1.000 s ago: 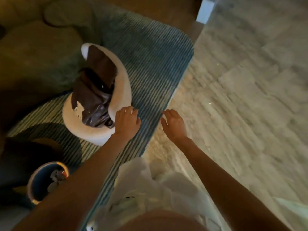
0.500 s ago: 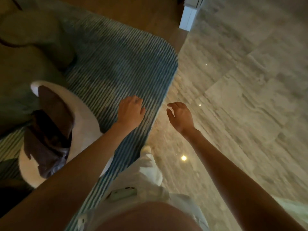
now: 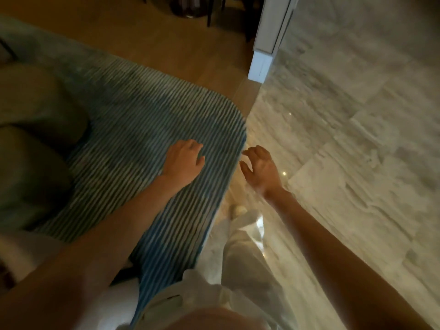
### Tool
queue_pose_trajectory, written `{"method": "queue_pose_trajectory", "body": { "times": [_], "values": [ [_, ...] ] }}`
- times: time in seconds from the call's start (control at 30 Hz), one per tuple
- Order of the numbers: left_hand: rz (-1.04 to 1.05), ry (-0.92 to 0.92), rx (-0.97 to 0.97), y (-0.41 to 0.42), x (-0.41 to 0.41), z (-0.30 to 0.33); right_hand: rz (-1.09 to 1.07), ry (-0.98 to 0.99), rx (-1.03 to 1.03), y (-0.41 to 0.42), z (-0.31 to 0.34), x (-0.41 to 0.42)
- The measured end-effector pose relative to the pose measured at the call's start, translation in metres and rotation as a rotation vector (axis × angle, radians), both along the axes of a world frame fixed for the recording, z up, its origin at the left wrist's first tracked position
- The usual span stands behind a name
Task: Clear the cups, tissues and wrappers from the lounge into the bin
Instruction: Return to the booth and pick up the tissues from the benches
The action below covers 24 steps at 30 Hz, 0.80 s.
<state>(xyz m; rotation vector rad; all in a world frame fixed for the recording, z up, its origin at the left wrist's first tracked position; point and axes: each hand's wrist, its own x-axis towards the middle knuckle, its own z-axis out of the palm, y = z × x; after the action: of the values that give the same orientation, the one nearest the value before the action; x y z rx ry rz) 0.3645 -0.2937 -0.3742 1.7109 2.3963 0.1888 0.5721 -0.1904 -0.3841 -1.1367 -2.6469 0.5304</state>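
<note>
- Looking down from head height, a person walks along the edge of a blue striped rug [image 3: 133, 144] where it meets pale marble floor [image 3: 357, 163].
- The left hand [image 3: 183, 163] hangs over the rug, fingers loosely curled, holding nothing.
- The right hand [image 3: 260, 169] hangs over the marble, fingers half spread, also empty.
- No cup, tissue, wrapper or bin shows in this view; where they are cannot be told from here.
- A green sofa [image 3: 35, 144] fills the left side, and a white door frame [image 3: 264, 51] stands ahead beside wooden floor [image 3: 166, 44].
- Judging by the empty hands and the stride, this looks like a walk between pickups, in search of more rubbish.
- The next move calls for spotting an item and reaching down for it.
- Compared with a second ago, the round white stool with brown cloth and the blue-rimmed bin have slid out of view, and the door frame is nearer.
</note>
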Motion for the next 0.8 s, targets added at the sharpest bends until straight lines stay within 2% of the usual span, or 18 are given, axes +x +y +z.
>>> {"method": "queue_pose_trajectory", "body": {
  "times": [0.3, 0.53, 0.8],
  "values": [
    [0.134, 0.025, 0.084, 0.224, -0.076, 0.041, 0.123, 0.123, 0.020, 0.252, 0.044, -0.095],
    [0.316, 0.063, 0.042, 0.313, -0.163, 0.039, 0.271, 0.077, -0.046, 0.367, 0.040, -0.203],
    [0.422, 0.052, 0.073, 0.412, -0.325, 0.032, 0.374, 0.099, -0.151, 0.483, 0.038, -0.385]
  ]
}}
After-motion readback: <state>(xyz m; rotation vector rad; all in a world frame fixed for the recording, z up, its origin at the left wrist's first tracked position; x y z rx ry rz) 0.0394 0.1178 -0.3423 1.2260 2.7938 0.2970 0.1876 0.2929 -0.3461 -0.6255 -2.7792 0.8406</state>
